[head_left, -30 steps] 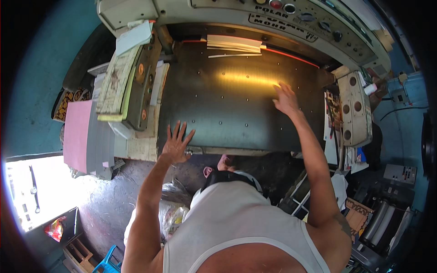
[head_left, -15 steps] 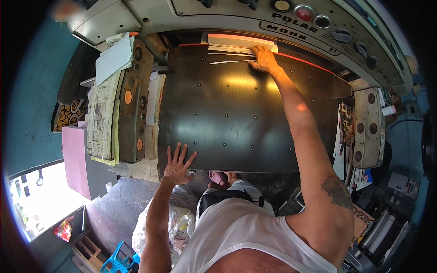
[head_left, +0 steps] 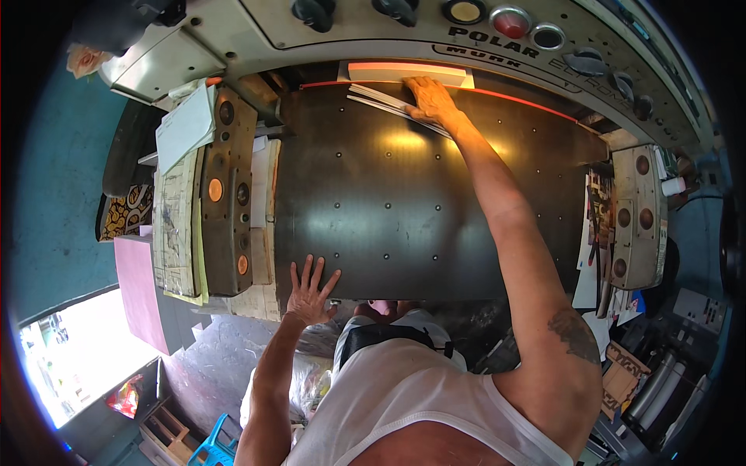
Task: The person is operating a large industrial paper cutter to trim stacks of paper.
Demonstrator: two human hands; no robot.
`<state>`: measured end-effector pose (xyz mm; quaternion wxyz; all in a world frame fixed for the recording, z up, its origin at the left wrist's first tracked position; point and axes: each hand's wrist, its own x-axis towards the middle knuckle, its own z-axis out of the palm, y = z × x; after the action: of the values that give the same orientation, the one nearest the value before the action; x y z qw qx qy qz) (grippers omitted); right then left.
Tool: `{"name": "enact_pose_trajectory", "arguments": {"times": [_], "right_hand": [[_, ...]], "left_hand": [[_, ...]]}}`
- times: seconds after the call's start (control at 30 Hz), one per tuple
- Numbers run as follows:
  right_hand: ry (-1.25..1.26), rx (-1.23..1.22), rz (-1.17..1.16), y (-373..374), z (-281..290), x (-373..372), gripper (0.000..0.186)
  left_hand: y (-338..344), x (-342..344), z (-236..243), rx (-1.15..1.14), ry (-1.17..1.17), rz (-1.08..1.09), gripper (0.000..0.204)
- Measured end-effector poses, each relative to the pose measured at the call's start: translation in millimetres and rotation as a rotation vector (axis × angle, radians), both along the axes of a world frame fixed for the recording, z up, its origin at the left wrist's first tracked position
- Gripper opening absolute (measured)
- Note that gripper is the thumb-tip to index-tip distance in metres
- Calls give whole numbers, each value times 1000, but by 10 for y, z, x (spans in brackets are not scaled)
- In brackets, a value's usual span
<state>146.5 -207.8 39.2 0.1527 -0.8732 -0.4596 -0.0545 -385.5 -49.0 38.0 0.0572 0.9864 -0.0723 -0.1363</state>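
Observation:
My left hand (head_left: pixel 312 293) lies open, fingers spread, on the dark metal bed (head_left: pixel 388 233) of a cutting machine, near its front-left edge. My right arm reaches to the back, where my right hand (head_left: pixel 431 101) grips some thin white paper strips (head_left: pixel 373 96) lying at a slant on the bed, its fingertips partly hidden. Just behind that hand, a pale block of paper (head_left: pixel 373 71) sits at the rear, beside a red line of light.
The control panel (head_left: pixel 373 35) with knobs and buttons overhangs the bed. A left side housing (head_left: pixel 221 194) carries papers, beside a pink stack (head_left: pixel 140 287); a right side housing (head_left: pixel 636 210) stands opposite. A blue plastic stool (head_left: pixel 216 443) is at lower left.
My right hand has reached from the middle-right to the back and shifted left; the strips there are now angled toward the front-right. My left hand remains spread near the front edge.

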Motion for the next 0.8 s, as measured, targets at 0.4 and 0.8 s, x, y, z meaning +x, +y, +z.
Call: {"name": "enact_pose_trajectory", "arguments": {"times": [0.4, 0.8], "right_hand": [[119, 237, -63, -348, -279, -2232, 25], [113, 274, -45, -515, 21, -2834, 44]], "left_hand": [[4, -46, -28, 4, 60, 20, 109], [24, -23, 5, 18, 36, -13, 111]]}}
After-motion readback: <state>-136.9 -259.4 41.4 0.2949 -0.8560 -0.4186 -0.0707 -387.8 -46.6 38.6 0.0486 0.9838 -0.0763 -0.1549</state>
